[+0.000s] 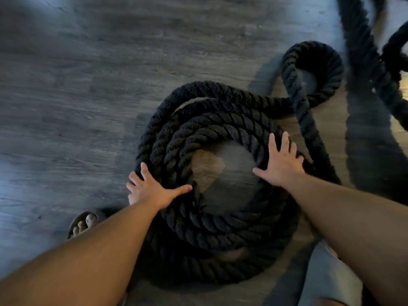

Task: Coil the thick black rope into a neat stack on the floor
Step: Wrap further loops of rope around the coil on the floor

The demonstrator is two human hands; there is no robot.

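Subject: a thick black twisted rope (pixel 223 127) on a grey wood-grain floor (pixel 77 96), seen from the head view.

Position of rope: most of the visible length lies in a round coil (pixel 212 230) of several turns in the middle of the floor. The turns are stacked and nested around a bare patch of floor. The far turns sit slightly splayed outward and are not squared over one another. From the far right of the coil the rope runs off into a small loose loop (pixel 333 69). Further blurred lengths (pixel 362 51) pass out of view at the upper right. How much is left uncoiled cannot be told.

Hands: the left hand (pixel 152 189) lies flat on the left rim of the coil, fingers spread and thumb pointing inward, gripping nothing. The right hand (pixel 281 161) lies flat on the right rim in the same way, fingers spread and released. Both press on the rope and neither clasps it.

Other items: a sandalled foot (pixel 85 221) stands near the left of the coil. Pale grey cloth (pixel 326 279), apparently clothing on a leg, shows at the lower right.

Assessment: the step in hand appears to be settling and squaring the laid turns. The task is judged partly done.

Next move: one hand should steady the stack while the other takes up the run leading to the loose loop. The loop will need untwisting so that the next turn lies flat on top.
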